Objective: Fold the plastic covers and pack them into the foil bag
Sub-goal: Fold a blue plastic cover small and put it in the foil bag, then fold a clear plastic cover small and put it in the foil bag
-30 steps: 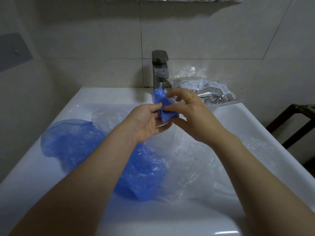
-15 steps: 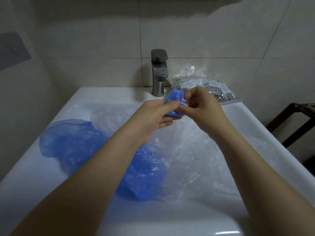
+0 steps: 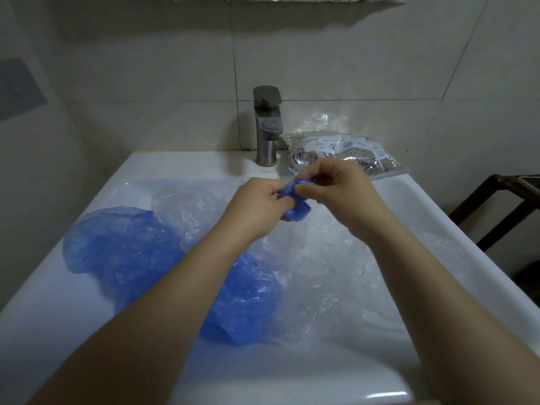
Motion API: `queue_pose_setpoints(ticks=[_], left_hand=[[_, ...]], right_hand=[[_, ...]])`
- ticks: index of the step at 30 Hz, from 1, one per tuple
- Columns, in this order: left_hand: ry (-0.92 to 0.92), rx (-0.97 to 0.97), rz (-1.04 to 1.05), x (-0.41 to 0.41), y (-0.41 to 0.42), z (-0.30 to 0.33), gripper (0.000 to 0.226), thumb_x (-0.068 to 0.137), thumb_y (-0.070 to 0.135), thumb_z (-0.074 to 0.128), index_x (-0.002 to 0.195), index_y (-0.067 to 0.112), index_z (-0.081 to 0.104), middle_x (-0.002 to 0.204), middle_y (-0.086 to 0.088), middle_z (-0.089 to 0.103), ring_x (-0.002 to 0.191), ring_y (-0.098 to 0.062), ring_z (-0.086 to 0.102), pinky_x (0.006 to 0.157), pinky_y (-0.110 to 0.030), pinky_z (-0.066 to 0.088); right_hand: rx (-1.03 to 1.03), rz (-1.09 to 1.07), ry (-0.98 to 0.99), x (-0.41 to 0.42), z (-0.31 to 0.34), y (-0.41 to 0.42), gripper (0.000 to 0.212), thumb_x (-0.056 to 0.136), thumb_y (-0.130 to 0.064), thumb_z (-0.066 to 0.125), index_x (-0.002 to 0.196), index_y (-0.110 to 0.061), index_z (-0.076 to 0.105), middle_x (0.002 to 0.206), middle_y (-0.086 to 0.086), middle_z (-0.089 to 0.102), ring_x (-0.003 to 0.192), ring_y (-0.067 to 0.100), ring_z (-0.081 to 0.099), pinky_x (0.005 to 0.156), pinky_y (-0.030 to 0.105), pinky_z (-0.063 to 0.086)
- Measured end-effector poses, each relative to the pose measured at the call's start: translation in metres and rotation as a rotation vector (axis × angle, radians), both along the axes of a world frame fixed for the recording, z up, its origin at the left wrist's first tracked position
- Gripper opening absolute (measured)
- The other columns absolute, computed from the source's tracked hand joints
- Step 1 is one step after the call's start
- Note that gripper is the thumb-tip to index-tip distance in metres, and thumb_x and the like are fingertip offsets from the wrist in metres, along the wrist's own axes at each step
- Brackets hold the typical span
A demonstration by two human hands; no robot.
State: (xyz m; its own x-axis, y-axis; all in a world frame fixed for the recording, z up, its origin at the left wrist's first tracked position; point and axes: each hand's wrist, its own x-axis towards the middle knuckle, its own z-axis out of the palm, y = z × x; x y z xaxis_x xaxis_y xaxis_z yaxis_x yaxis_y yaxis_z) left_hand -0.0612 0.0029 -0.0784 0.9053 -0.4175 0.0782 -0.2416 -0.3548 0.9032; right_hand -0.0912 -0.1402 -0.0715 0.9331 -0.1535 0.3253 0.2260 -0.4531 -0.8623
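Observation:
A small folded blue plastic cover point(image 3: 297, 211) is held above the white sink point(image 3: 175, 168), just in front of the tap. My left hand point(image 3: 258, 207) grips its left side and my right hand point(image 3: 339, 190) pinches its top from the right. A large crumpled blue cover point(image 3: 131, 249) lies in the basin at the left, under my left forearm. Clear plastic covers point(image 3: 330, 273) spread over the middle and right of the basin. The silver foil bag point(image 3: 347, 154) lies on the sink ledge to the right of the tap, behind my right hand.
A grey metal tap point(image 3: 267, 127) stands at the back centre of the sink against the tiled wall. A dark wooden frame point(image 3: 496, 209) stands to the right of the sink. A grey panel point(image 3: 17, 89) hangs on the left wall.
Both hands have shifted slightly right and down with the folded blue cover, and it now looks smaller and tighter between the fingers. The covers in the basin have not moved.

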Motion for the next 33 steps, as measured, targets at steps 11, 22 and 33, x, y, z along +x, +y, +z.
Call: queue_pose_setpoints(ticks=[11,22,33], left_hand=[[0.637,-0.528,0.05,0.004,0.004,0.009,0.028,0.092,-0.001,0.032,0.087,0.004,0.059,0.062,-0.006,0.068,0.057,-0.013,0.067,0.064,-0.026,0.054],[0.559,-0.471,0.052,0.01,-0.011,0.02,0.035,0.096,0.037,0.037,0.096,0.014,0.064,0.102,-0.005,0.065,0.099,-0.018,0.057,0.09,-0.033,0.042],[0.569,-0.331,0.31,0.071,-0.088,0.011,0.039,0.094,0.038,0.052,0.121,0.01,0.052,0.104,-0.004,0.051,0.066,-0.017,0.053,0.063,-0.026,0.042]], right_hand=[[-0.723,0.085,-0.268,0.0,-0.009,0.018,0.03,0.073,-0.015,0.071,0.099,-0.001,0.069,0.096,0.015,0.059,0.077,0.027,0.059,0.069,0.024,0.042],[-0.382,-0.174,-0.233,-0.002,0.008,-0.01,0.012,0.084,-0.005,0.062,0.094,-0.007,0.069,0.083,0.0,0.061,0.077,0.012,0.051,0.062,0.016,0.031],[0.134,-0.372,-0.191,0.022,-0.016,-0.073,0.011,0.083,-0.011,0.06,0.085,-0.021,0.062,0.107,0.008,0.063,0.102,0.02,0.057,0.082,0.023,0.042]])
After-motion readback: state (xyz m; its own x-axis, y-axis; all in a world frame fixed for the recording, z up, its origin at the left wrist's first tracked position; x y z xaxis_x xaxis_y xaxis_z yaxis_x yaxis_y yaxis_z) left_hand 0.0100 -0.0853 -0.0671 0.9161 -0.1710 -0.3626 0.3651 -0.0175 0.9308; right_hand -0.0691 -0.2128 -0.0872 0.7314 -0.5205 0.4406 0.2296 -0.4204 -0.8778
